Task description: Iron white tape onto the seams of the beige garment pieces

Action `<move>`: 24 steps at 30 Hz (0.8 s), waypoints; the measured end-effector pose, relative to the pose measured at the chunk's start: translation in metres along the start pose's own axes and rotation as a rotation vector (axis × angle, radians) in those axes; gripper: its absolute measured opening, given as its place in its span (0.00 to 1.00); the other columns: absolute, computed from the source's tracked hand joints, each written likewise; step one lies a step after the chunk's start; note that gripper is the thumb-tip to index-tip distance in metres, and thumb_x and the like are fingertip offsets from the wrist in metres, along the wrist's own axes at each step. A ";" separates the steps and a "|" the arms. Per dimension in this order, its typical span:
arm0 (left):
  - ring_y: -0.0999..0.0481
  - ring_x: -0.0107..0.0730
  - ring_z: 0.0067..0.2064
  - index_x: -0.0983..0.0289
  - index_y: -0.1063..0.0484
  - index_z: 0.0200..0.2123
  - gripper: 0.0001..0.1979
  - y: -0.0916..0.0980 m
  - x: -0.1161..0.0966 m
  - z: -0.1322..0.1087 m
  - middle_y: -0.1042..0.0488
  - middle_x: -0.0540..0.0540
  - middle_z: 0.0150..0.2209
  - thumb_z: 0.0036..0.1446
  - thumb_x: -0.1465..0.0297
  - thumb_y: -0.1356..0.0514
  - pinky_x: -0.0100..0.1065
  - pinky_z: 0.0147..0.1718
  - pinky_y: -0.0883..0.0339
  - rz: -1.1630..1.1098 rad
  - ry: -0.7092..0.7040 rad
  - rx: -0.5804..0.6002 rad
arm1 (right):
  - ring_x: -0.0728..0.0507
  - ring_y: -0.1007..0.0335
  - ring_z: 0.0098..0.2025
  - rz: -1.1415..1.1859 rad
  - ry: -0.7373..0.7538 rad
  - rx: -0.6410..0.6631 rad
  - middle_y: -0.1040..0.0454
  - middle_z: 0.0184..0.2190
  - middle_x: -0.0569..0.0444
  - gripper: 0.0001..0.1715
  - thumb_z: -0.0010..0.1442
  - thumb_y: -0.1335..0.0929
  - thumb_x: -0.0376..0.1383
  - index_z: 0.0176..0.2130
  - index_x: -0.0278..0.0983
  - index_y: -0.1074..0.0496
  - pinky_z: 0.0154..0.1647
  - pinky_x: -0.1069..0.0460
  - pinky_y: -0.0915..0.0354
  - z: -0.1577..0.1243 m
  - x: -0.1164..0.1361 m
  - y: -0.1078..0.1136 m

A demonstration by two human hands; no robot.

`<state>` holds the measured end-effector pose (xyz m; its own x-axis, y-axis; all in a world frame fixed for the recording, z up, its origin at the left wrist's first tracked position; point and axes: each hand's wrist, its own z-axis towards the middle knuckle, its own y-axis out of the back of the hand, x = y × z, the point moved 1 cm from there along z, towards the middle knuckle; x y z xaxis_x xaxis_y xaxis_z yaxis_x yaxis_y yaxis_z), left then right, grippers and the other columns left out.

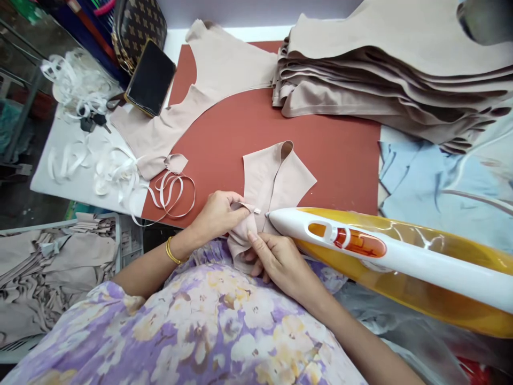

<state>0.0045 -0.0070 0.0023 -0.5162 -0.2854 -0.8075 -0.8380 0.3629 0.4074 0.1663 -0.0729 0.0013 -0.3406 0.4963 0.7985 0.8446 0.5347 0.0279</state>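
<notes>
Both my hands pinch one small beige fabric piece (257, 182) at the table's front edge. My left hand (216, 215) grips its left side, thumb and fingers pressed together beside a tiny white tab (257, 210) on the cloth. Lower down, my right hand (280, 262) closes its thumb and fingers on the cloth's hanging part. The far part of the piece lies on the brown-red mat, with a folded band standing up at its top. Just right of the cloth is the pointed tip of a white and amber machine (348, 238), close above my right hand.
Stacked beige fabric panels (380, 80) fill the back right; pale blue pieces (433, 176) lie below. Another beige panel (232, 59) curves across the brown-red mat (328, 149). White tape (116, 171), a black wallet (150, 77) and a patterned bag (140, 29) sit left, above a crate (118, 240).
</notes>
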 end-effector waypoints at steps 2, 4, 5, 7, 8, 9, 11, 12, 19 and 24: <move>0.32 0.27 0.28 0.67 0.20 0.33 0.14 -0.002 0.000 0.002 0.25 0.52 0.26 0.51 0.61 0.36 0.27 0.26 0.42 0.057 0.006 -0.003 | 0.48 0.31 0.22 -0.106 0.069 -0.045 0.27 0.23 0.52 0.30 0.65 0.40 0.57 0.28 0.35 0.33 0.22 0.54 0.39 -0.005 0.003 0.006; 0.33 0.27 0.28 0.67 0.22 0.32 0.14 -0.004 0.000 0.002 0.26 0.51 0.25 0.51 0.60 0.36 0.27 0.26 0.42 0.048 -0.001 0.009 | 0.48 0.31 0.24 -0.288 0.193 -0.106 0.29 0.22 0.53 0.25 0.67 0.40 0.51 0.27 0.36 0.33 0.26 0.53 0.39 -0.011 0.006 0.011; 0.33 0.26 0.28 0.67 0.22 0.31 0.14 -0.005 0.000 0.002 0.27 0.51 0.25 0.52 0.61 0.37 0.27 0.25 0.43 0.031 -0.013 0.026 | 0.48 0.31 0.25 -0.389 0.259 -0.129 0.29 0.23 0.53 0.23 0.68 0.40 0.47 0.27 0.36 0.34 0.28 0.53 0.39 -0.012 0.007 0.012; 0.36 0.25 0.27 0.67 0.24 0.29 0.14 -0.008 0.001 0.001 0.30 0.50 0.24 0.55 0.61 0.40 0.27 0.25 0.45 -0.005 -0.032 0.066 | 0.48 0.31 0.28 -0.555 0.344 -0.121 0.27 0.26 0.53 0.20 0.69 0.41 0.41 0.29 0.36 0.32 0.31 0.53 0.39 -0.014 0.006 0.011; 0.38 0.24 0.26 0.67 0.25 0.29 0.15 -0.009 0.002 0.000 0.32 0.49 0.23 0.56 0.60 0.41 0.27 0.24 0.46 -0.013 -0.034 0.073 | 0.48 0.30 0.29 -0.593 0.352 -0.092 0.26 0.27 0.52 0.18 0.69 0.41 0.38 0.31 0.36 0.31 0.31 0.53 0.38 -0.014 0.004 0.010; 0.39 0.24 0.25 0.67 0.26 0.28 0.16 -0.009 0.002 -0.001 0.34 0.48 0.22 0.57 0.60 0.42 0.27 0.23 0.48 -0.013 -0.028 0.067 | 0.47 0.29 0.30 -0.614 0.349 -0.059 0.25 0.28 0.52 0.16 0.69 0.40 0.37 0.32 0.35 0.30 0.32 0.53 0.38 -0.013 0.003 0.009; 0.41 0.23 0.24 0.66 0.28 0.26 0.16 -0.010 0.002 -0.003 0.37 0.47 0.20 0.56 0.58 0.41 0.27 0.22 0.50 0.009 0.001 0.034 | 0.47 0.27 0.31 -0.628 0.347 -0.010 0.24 0.30 0.52 0.13 0.68 0.39 0.36 0.35 0.35 0.27 0.34 0.53 0.36 -0.012 0.001 0.006; 0.42 0.23 0.23 0.66 0.30 0.24 0.17 -0.011 0.002 -0.003 0.39 0.46 0.19 0.55 0.58 0.41 0.27 0.22 0.50 0.029 0.014 0.018 | 0.47 0.27 0.32 -0.630 0.356 -0.001 0.24 0.30 0.52 0.13 0.67 0.38 0.36 0.37 0.35 0.26 0.34 0.53 0.35 -0.012 0.001 0.006; 0.47 0.23 0.22 0.64 0.38 0.18 0.16 -0.015 -0.002 -0.003 0.46 0.44 0.17 0.53 0.63 0.42 0.29 0.23 0.50 0.191 0.028 -0.041 | 0.47 0.26 0.31 -0.808 0.481 -0.134 0.24 0.30 0.49 0.17 0.69 0.41 0.36 0.41 0.34 0.26 0.36 0.54 0.31 -0.024 -0.002 0.009; 0.47 0.23 0.22 0.63 0.40 0.18 0.17 -0.015 -0.002 -0.002 0.47 0.44 0.17 0.53 0.63 0.42 0.30 0.24 0.51 0.226 0.028 -0.062 | 0.44 0.25 0.29 -1.006 0.378 -0.277 0.23 0.28 0.47 0.20 0.67 0.42 0.32 0.51 0.30 0.27 0.31 0.52 0.30 -0.022 0.001 0.009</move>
<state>0.0175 -0.0141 -0.0015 -0.6959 -0.2278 -0.6811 -0.7094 0.3656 0.6025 0.1823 -0.0829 0.0162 -0.8144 -0.3442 0.4672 0.3330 0.3821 0.8621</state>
